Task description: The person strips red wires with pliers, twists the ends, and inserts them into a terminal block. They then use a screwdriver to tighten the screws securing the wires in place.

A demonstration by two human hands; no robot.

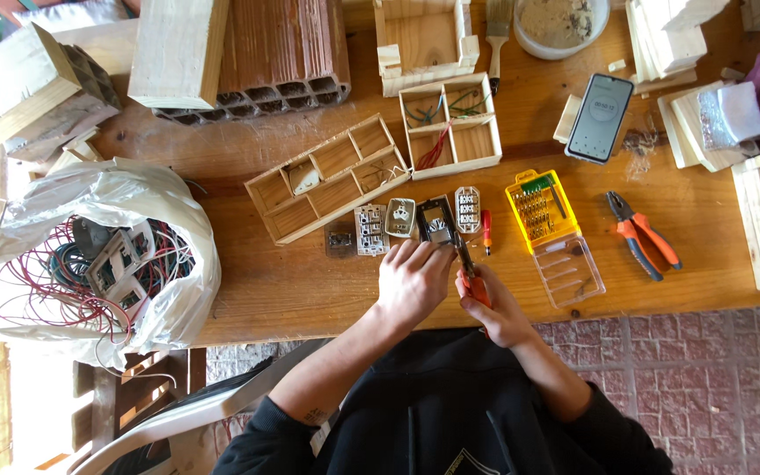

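a: head view looks straight down on a wooden table [292,290]. what are the hands doing?

b: the left hand [411,280] is curled over a dark socket frame [435,220] at the near edge of the table, fingers pressing it down, probably so it can't slide. the right hand [496,312] is closed round the orange handle of a screwdriver [471,274], whose shaft slants up to the frame's right side.

a: so the frame is flat on the table?

b: it looks so, partly under the left fingers. it sits in a row with other pulled-apart parts: a small dark piece [340,239], a white socket insert [369,230], a grey cover [400,216] and another white insert [467,209], all close together, likely laid out within easy reach.

a: anything else at hand?

b: a small red screwdriver [486,232] just right of the row, a yellow bit case [542,209] with its clear lid [569,271] open, and orange pliers [642,236] further right. behind the row lie two wooden divided trays [327,178] [450,126] holding bits of wire (sorted, it seems). a phone [600,117] leans on a block.

a: and the surroundings?

b: a white plastic bag [90,255] full of wires and switch plates at the left, a hollow red brick [279,57] and wood offcuts at the back, reddish floor tiles [714,387] below.
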